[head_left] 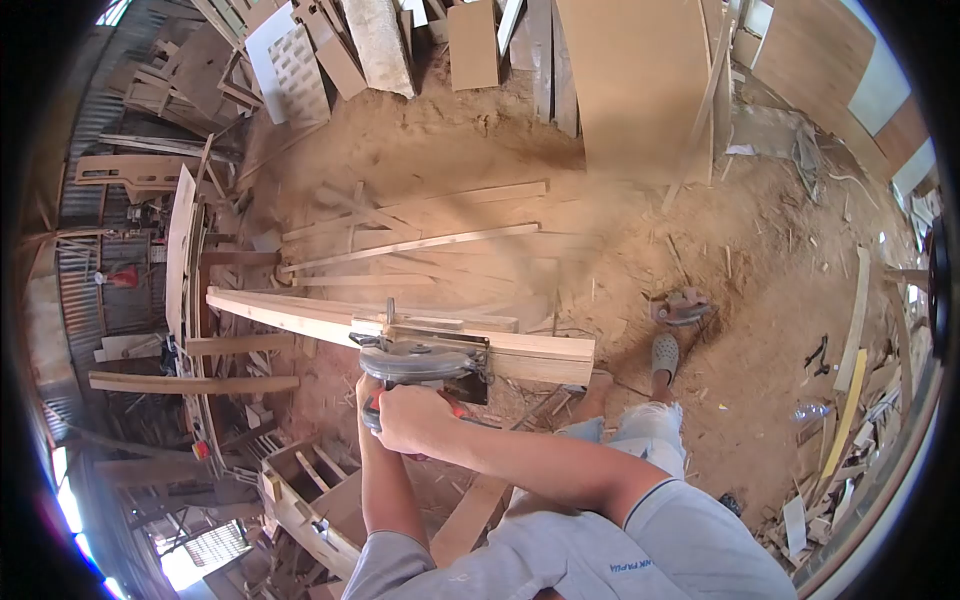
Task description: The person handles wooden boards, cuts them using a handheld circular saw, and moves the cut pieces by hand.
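Observation:
A circular saw (425,362) with a clear-looking rounded guard and a red and black handle rests on long pale wooden beams (545,358). My right hand (415,418) is closed around its rear handle. At the left side of the saw, my left hand (366,392) is closed against the tool body; my right hand and the saw partly hide its fingers. The beams lie side by side and run from the left to just right of the saw. A dark metal base plate sits under the saw, over the near edge of the wood.
Loose wooden strips (420,245) lie on the dusty ground beyond the beams. A sandal-clad foot (664,356) stands near a small power tool (683,307). Large boards (640,90) lean at the back. An open wooden frame (315,490) is at lower left; scrap wood lies at right.

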